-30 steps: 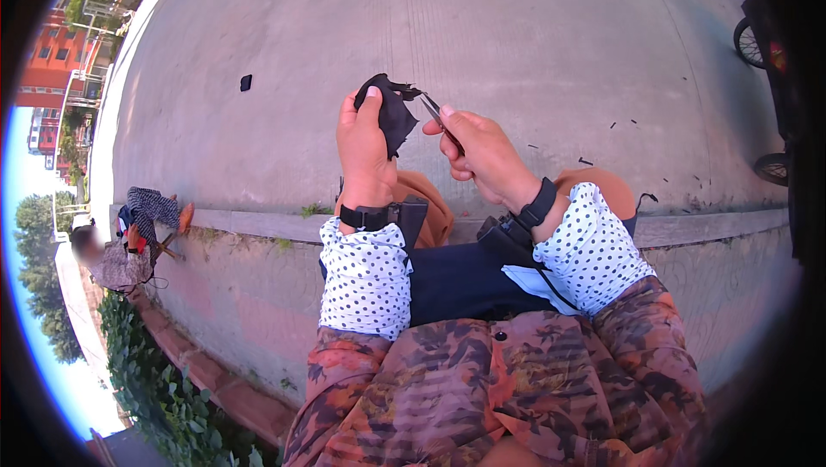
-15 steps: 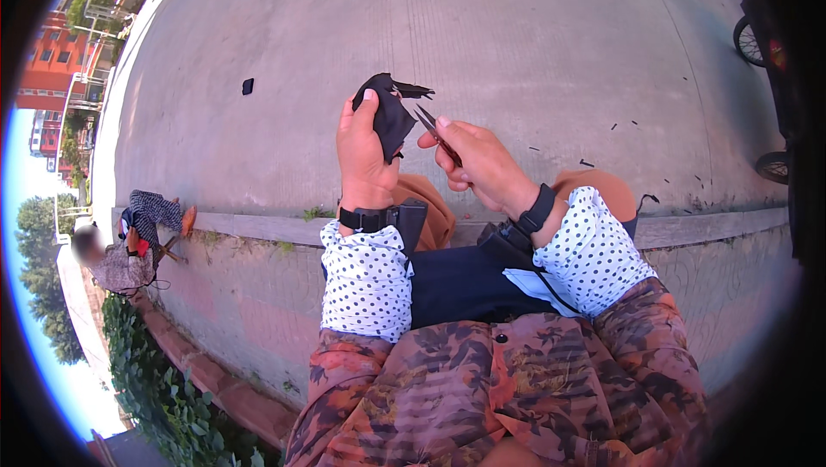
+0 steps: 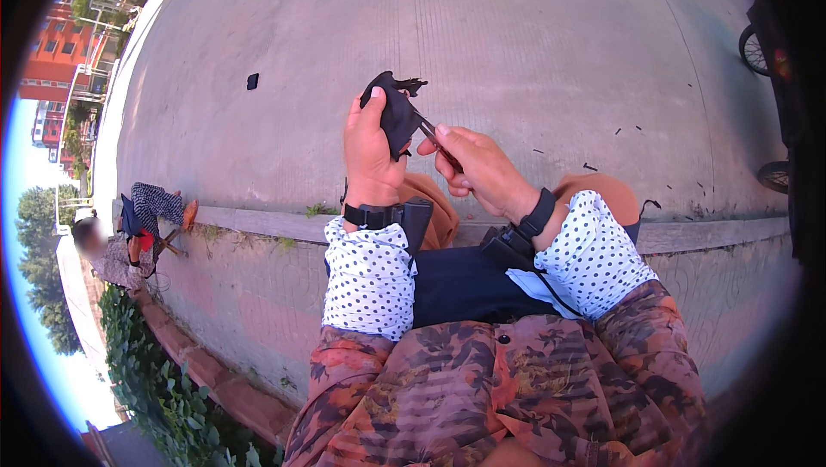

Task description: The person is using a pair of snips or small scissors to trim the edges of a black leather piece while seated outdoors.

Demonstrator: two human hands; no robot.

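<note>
Scissors lower on fabric than before

Near the centre of the frame, slightly above it, the left hand holds a piece of fabric, with the right hand just to its right gripping a small tool that touches the fabric. Behind both hands spreads the pavement. A small scrap lies on it at upper left. A curb crosses below the hands. At far left a seated person sits by the curb; wheels stand at upper right.

White polka-dot cuffs, a floral camouflage-patterned jacket, dark trousers, and black wristbands on both wrists.
</note>
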